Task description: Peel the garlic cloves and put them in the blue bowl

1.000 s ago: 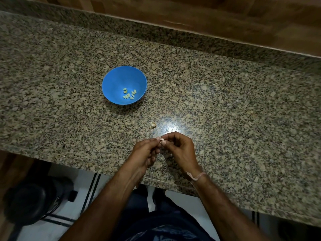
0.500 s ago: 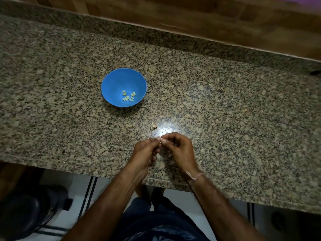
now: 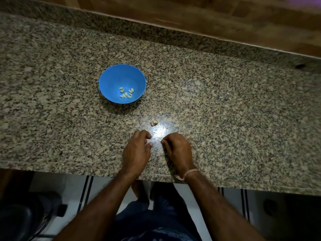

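The blue bowl (image 3: 111, 80) stands on the granite counter, left of centre, with several peeled pale garlic cloves (image 3: 126, 93) in its bottom. A small scrap of garlic or skin (image 3: 153, 122) lies on the counter just beyond my hands. My left hand (image 3: 137, 150) rests near the front edge with fingers loosely curled; nothing shows between its thumb and forefinger. My right hand (image 3: 177, 148) lies beside it, a small gap apart. Its fingers are curled under, which hides whatever is inside them.
The speckled granite counter (image 3: 225, 110) runs the full width, with a raised granite strip and wooden wall (image 3: 208, 13) behind. A bright light reflection (image 3: 160, 132) sits between my hands. Below the front edge are tiled floor and a dark object (image 3: 22, 216) at the lower left.
My hands were joined, both pinching a small clove. They have pulled apart and dropped lower onto the counter, and the clove is out of sight.
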The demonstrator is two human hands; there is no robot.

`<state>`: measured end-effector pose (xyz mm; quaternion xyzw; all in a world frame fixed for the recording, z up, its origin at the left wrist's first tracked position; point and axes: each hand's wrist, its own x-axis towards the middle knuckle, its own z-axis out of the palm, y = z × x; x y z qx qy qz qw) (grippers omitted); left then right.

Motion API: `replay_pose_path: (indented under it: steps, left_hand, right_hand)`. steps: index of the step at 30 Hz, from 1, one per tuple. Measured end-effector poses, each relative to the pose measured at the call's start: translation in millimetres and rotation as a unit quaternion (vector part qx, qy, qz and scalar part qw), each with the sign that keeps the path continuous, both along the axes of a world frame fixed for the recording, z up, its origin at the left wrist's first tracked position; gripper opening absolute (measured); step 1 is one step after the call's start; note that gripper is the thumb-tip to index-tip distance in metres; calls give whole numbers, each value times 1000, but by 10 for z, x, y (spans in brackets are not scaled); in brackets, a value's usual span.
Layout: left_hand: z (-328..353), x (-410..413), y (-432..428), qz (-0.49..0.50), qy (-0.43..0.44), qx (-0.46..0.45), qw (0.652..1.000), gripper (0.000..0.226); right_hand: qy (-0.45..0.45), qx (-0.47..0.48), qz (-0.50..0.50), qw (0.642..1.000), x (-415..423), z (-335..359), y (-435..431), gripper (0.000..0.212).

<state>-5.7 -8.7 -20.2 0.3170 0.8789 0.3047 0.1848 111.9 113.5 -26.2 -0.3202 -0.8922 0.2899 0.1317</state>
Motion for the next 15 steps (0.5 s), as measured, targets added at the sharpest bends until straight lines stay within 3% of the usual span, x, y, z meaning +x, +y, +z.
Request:
replay_pose_path:
  steps: [10,12,15]
  left_hand:
    - [-54,14,16,0,7,-20,1000,20]
    - [-28,13,40,17,-13,-16,1000,17]
    - [48,33,122,62,-135,35,988,7]
  right_hand:
    - [-6,47,-7,999,-24,-33,-54,20]
    - [5,-11,-34,999,-51,-21,-47,17]
    - [69,-260,-99,958,-79,67,7,7]
